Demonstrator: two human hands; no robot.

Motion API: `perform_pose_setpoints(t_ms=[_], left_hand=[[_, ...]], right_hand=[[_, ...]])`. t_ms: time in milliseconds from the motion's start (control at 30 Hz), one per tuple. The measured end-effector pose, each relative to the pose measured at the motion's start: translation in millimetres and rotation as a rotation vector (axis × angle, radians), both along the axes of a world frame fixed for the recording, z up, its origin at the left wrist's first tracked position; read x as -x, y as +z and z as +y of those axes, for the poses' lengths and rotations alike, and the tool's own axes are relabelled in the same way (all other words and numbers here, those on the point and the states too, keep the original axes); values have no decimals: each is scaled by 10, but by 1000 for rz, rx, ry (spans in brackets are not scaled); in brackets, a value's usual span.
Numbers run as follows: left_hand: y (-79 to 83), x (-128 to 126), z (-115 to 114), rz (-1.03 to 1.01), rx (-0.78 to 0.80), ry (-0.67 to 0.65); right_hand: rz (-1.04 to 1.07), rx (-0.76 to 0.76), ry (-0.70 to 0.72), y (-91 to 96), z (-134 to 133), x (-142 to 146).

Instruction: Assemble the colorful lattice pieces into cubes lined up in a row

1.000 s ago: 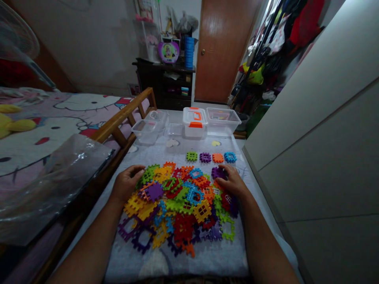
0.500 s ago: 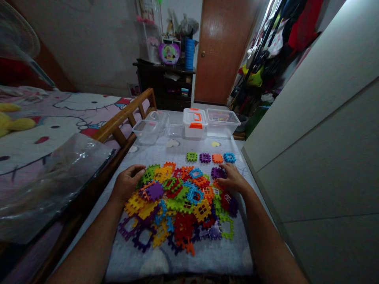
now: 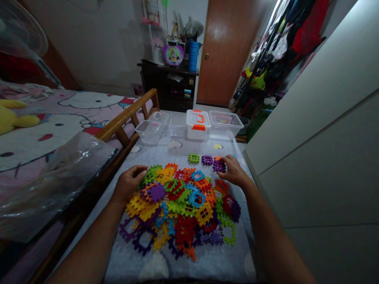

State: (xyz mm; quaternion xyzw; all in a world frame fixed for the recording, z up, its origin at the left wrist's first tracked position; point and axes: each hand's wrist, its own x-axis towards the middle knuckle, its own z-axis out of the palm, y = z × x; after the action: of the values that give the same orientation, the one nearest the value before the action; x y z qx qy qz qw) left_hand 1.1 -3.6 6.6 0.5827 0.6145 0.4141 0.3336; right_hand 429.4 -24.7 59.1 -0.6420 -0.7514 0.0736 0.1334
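Observation:
A heap of plastic interlocking blocks (image 3: 183, 197) in red, yellow, green, blue, purple and orange covers the middle of the bed-like surface. My right hand (image 3: 233, 170) pinches a purple interlocking block (image 3: 219, 165) above the heap's far right side. Behind it a row holds a green block (image 3: 194, 158) and another purple block (image 3: 207, 159); an orange one and a blue one are mostly hidden by my fingers. At the heap's left edge my left hand (image 3: 130, 182) rests with fingers loosely curved and apart, close to green blocks (image 3: 152, 173).
Clear plastic tubs (image 3: 149, 132) and a lidded box with orange clips (image 3: 197, 125) stand at the far end, with an open tub (image 3: 225, 124) beside it. A wooden rail (image 3: 127, 118) runs along the left. A pale cabinet (image 3: 314, 130) borders the right.
My right hand has lifted the purple block from the heap's far right edge and moved it slightly away, toward the row. My left hand has stayed put. The view shifted a little.

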Motion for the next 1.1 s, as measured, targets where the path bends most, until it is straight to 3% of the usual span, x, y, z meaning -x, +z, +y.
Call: perform_pose_setpoints(t_ms=[100,333,1100], left_hand=[[9,-3,2,-4,2,-1],[29,-28,-9,-50,2,17],[25,-18,-13,-5,2,7]], right_hand=[[-27,-38,5,62,262,90],[-130,96,12,37,663,290],[-309,255,67,6,735,321]])
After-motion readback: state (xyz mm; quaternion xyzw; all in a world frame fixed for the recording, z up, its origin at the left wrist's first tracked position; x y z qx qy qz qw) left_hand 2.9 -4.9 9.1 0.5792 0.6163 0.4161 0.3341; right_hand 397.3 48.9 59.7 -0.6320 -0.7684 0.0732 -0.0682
